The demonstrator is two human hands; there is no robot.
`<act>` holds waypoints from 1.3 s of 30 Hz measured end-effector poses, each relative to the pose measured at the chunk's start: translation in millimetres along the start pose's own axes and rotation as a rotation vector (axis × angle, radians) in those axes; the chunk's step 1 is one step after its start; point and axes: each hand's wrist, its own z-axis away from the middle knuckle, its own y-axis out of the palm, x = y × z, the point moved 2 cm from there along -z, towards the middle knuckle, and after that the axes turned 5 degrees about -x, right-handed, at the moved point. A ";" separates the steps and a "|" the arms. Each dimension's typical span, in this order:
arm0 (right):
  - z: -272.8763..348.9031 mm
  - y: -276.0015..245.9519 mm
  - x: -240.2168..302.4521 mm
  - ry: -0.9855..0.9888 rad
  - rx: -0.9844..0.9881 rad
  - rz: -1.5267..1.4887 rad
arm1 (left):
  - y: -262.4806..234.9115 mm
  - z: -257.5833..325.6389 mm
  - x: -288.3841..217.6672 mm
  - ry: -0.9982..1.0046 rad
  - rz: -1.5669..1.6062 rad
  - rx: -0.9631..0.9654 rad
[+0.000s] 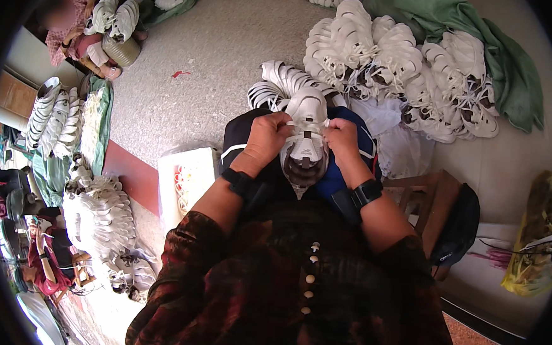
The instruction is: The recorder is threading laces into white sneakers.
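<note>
A white sneaker upper rests across my lap, its toe pointing away from me and its dark-lined opening toward me. White shoelace crosses its middle. My left hand is closed in a pinch at the upper's left edge, on the lace. On the opposite edge my right hand pinches the lace too, fingers curled. The lace ends are mostly hidden by my fingers. Just beyond the toe lies a row of nested white uppers.
A large heap of laced white uppers lies ahead right beside green cloth. At left are a white box with laces and more stacked uppers. A wooden stool stands right. Another person sits far left.
</note>
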 end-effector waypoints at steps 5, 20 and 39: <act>7.5 0.8 19.2 0.225 0.070 -0.413 | 6.3 1.6 14.5 -0.170 0.190 0.009; -6.5 -12.9 -0.9 -0.317 -0.318 0.138 | 19.9 -0.2 19.5 -0.232 0.418 0.097; 4.9 -19.2 15.1 -0.207 0.094 0.095 | -2.5 11.6 5.8 -0.150 -0.130 0.027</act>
